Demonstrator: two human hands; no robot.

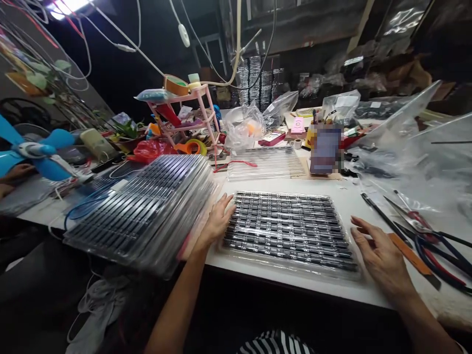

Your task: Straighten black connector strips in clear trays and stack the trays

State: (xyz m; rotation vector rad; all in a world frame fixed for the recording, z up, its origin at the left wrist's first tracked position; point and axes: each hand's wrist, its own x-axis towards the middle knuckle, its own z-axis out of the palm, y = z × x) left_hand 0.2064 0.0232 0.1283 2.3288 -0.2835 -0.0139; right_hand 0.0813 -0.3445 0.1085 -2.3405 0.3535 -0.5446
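Observation:
A clear plastic tray [295, 269] lies flat on the white table before me, filled with rows of thin black strips [283, 226] that carry small pale marks. At its left edge is my left hand [220, 216], fingers stretched out, the fingertips at the tray's side. My right hand [379, 253] hovers just off the tray's right edge, fingers spread and holding nothing. To the left, a tall stack of similar trays [140, 211] with dark strips reaches the table's front edge.
Scissors [416, 219], an orange-handled cutter [411, 253] and pliers-like handles lie at right. Behind stand an empty clear tray [263, 164], a blurred-out upright panel [325, 150] and a pink rack [195, 115]. A blue fan [40, 150] is at far left; cables hang overhead.

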